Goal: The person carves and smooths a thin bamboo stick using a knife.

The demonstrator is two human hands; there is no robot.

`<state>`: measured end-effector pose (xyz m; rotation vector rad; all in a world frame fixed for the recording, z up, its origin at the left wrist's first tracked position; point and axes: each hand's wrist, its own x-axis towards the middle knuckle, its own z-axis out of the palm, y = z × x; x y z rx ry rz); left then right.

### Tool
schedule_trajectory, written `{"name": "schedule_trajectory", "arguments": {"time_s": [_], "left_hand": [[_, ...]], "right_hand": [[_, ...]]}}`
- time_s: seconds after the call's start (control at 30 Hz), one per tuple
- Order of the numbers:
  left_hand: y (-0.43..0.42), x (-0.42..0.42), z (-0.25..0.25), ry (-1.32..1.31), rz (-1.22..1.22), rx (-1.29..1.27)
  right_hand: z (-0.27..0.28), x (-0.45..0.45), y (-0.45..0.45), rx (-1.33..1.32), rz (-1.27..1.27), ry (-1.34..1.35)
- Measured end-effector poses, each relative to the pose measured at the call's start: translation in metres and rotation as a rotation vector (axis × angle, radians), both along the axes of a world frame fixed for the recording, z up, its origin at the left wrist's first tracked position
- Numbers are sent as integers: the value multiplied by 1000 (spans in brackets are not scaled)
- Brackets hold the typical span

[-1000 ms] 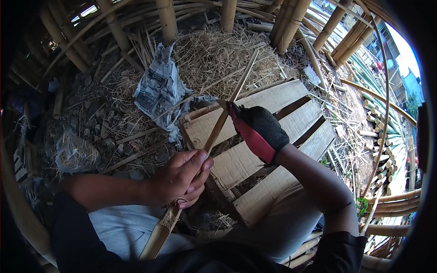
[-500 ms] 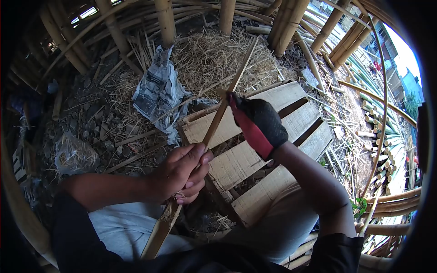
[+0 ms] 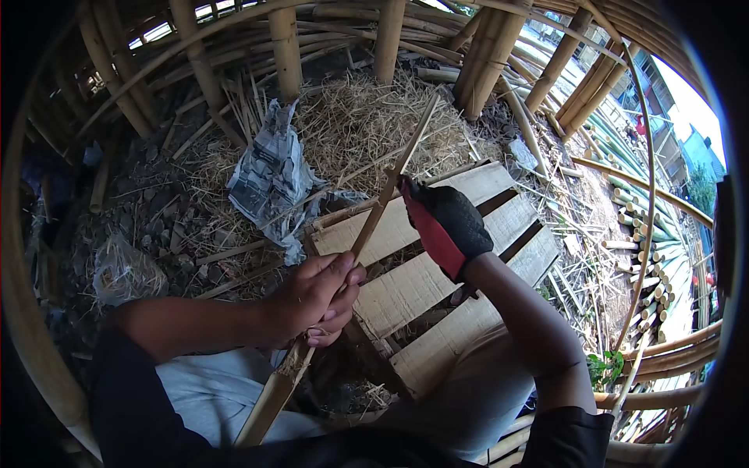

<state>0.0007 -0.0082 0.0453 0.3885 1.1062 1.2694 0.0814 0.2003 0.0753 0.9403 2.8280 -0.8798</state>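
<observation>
My bare left hand [image 3: 320, 300] is wrapped around a long split bamboo strip [image 3: 370, 226]. The strip slants from my lap, where it is wider and rough-cut [image 3: 273, 390], up past the slatted wooden crate. My right hand [image 3: 449, 226], in a black and red glove, is closed beside the strip's upper half, its fingertips close to a node. What the gloved fingers hold, if anything, is hidden. Beneath both hands lies the wooden crate top [image 3: 413, 292] of pale planks with gaps between them.
Crumpled newspaper [image 3: 269, 175] and a heap of straw-like shavings [image 3: 351, 105] lie beyond the crate. A clear plastic bag [image 3: 129, 269] is at left on rubble. Bamboo posts [image 3: 488, 58] stand at the back. Stacked bamboo poles [image 3: 651, 281] lie at right.
The view has shifted slightly. My gloved right hand has moved a little lower and now sits slightly off the strip. My left hand keeps its grip in nearly the same place.
</observation>
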Motion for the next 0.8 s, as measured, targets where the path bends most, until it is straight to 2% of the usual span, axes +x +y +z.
{"name": "schedule_trajectory", "arguments": {"time_s": [0.03, 0.1, 0.17, 0.2, 0.3, 0.33, 0.37, 0.43, 0.5, 0.53, 0.63, 0.67, 0.77, 0.8], "left_hand": [[0, 1, 3, 6, -10, 9], [-4, 5, 7, 10, -28, 23], [-2, -1, 1, 8, -21, 21], [0, -3, 0, 13, -15, 26], [0, 4, 8, -5, -17, 15], [0, 2, 6, -8, -16, 8], [-1, 0, 1, -14, -16, 1], [0, -3, -2, -17, -1, 0], [4, -5, -2, -20, 11, 12], [5, -6, -2, -18, 16, 10], [4, -8, -3, -5, 11, 4], [4, -8, -3, 1, -2, 5], [3, -6, -6, 50, -24, -9], [3, -5, -7, 71, -30, -18]], "right_hand": [[-18, 6, -9, 60, 90, 209], [-31, 10, -17, 89, 171, 277], [-8, 3, 3, 82, 141, 167], [-8, 0, 7, -25, 17, 158], [-35, 6, -18, 148, 248, 362], [-12, 7, -17, 78, 211, 131], [-15, 3, -4, 74, 185, 175], [-3, -2, 1, 16, -5, 73], [-18, -2, -7, 71, 97, 209], [-16, 0, -12, 46, 133, 169], [-33, -4, -8, 14, 284, 282], [-43, -8, -9, 213, 394, 375], [-16, -11, -24, 94, 202, 15], [-13, -6, -29, 124, 252, 89]]}}
